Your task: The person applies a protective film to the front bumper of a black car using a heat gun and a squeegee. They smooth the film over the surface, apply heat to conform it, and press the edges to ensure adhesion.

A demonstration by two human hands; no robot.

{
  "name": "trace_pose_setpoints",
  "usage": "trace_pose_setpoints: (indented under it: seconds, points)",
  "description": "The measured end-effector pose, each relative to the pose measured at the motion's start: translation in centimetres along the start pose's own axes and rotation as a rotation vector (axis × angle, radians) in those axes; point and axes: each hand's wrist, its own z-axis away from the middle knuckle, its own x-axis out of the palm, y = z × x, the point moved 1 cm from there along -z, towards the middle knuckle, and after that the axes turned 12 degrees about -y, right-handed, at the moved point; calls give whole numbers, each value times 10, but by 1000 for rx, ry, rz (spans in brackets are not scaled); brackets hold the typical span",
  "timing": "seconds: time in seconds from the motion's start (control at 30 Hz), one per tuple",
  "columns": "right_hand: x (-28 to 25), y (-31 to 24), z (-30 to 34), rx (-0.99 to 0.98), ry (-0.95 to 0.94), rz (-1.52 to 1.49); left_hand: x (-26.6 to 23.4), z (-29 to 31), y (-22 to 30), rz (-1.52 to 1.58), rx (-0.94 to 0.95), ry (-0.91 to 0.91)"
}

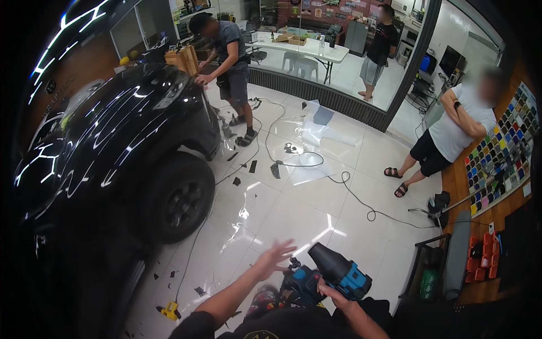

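Observation:
My right hand (334,293) grips a teal-and-black cordless blower (354,279), held low in front of my body. Its wide black nozzle (326,259) points up and to the left, over the floor. My left hand (273,260) is just left of the blower, fingers spread and slightly blurred, with nothing in it. Between my hands is a teal-and-black block (305,281), which looks like the blower's battery end. My right fingers are partly hidden behind the tool.
A glossy black car (113,130) fills the left, its front wheel (183,200) nearest. Its far end has a person (228,51) leaning over it. Another person (463,113) stands right, arms folded. Cables (370,214), film sheets (324,133), scraps and a yellow heat gun (169,310) lie on white tiles.

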Motion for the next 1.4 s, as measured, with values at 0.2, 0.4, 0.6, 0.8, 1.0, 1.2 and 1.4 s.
trace_pose_setpoints:
  seconds: [0.2,0.4,0.6,0.8,1.0,1.2,1.4]
  points:
    - [-110,-20,-194,19,-162,89,-26,-118,144,422,-19,-98]
    - [-221,-24,-392,62,-218,184,-119,-274,289,523,-97,-83]
    - [-304,-104,-587,-21,-90,-199,-186,-404,450,682,-36,-462]
    - [-382,-132,-776,-77,-59,-255,-264,-525,617,639,-63,-385]
    - [-476,-137,-1018,-139,-97,-104,-396,-676,775,616,2,-377]
    - [-544,-194,-1255,-73,-215,25,-499,-760,956,405,339,-154]
    - [-564,-219,-1501,161,-538,109,-608,-763,1090,323,407,341]
